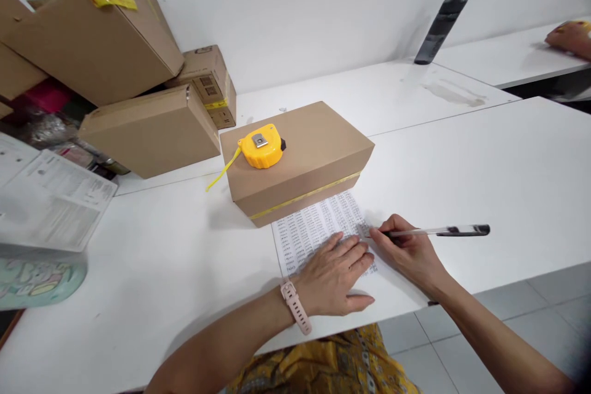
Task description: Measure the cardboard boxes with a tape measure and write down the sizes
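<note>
My left hand (339,271) lies flat with its fingers stretched over a sheet of paper (300,237) filled with columns of small handwriting. My right hand (409,255) pinches a pen (429,231), its tip at the sheet's right side close to my left fingertips. The clear barrel and black cap end of the pen point to the right. Just beyond the paper stands a closed cardboard box (309,141) with yellow tape along its side; it covers the paper's far edge. On top of the box rests a yellow tape measure (262,146), its yellow strap hanging over the left edge.
Several cardboard boxes (148,129) are piled at the back left, with printed papers (50,197) and a mint-green patterned object (41,280) in front. A dark bottle (443,21) stands by the wall. At the far right edge another person's hand (570,37) shows.
</note>
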Motion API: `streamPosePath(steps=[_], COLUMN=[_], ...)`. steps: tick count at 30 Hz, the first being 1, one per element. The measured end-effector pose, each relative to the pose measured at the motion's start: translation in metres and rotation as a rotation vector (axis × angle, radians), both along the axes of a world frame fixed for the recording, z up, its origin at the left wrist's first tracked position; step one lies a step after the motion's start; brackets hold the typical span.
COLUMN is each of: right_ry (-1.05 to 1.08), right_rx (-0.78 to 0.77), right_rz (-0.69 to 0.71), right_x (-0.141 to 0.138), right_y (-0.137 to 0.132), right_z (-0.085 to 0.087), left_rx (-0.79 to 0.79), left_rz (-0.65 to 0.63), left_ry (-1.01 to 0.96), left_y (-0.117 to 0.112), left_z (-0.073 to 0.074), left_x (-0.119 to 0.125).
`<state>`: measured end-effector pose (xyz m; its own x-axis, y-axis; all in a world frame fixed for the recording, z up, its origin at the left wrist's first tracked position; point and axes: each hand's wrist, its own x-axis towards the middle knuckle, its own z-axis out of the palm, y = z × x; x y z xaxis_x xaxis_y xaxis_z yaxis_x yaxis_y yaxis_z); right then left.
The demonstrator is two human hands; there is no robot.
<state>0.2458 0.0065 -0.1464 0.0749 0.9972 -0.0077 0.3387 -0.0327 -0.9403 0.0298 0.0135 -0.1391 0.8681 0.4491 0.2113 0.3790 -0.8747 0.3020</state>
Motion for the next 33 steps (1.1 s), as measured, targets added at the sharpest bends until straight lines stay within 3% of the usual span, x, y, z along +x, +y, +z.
streamPosePath(steps=[33], right_ry=[-0.105], right_rx=[-0.022], right_rz=[-0.001], right_x=[-0.0011], right_y=[0.0007], right_z=[0.006], left_rx=[-0.006], left_rz=[0.0], left_ry=[0.045], left_y=[-0.0017], left_z=[0.0032], left_x=[-0.0008])
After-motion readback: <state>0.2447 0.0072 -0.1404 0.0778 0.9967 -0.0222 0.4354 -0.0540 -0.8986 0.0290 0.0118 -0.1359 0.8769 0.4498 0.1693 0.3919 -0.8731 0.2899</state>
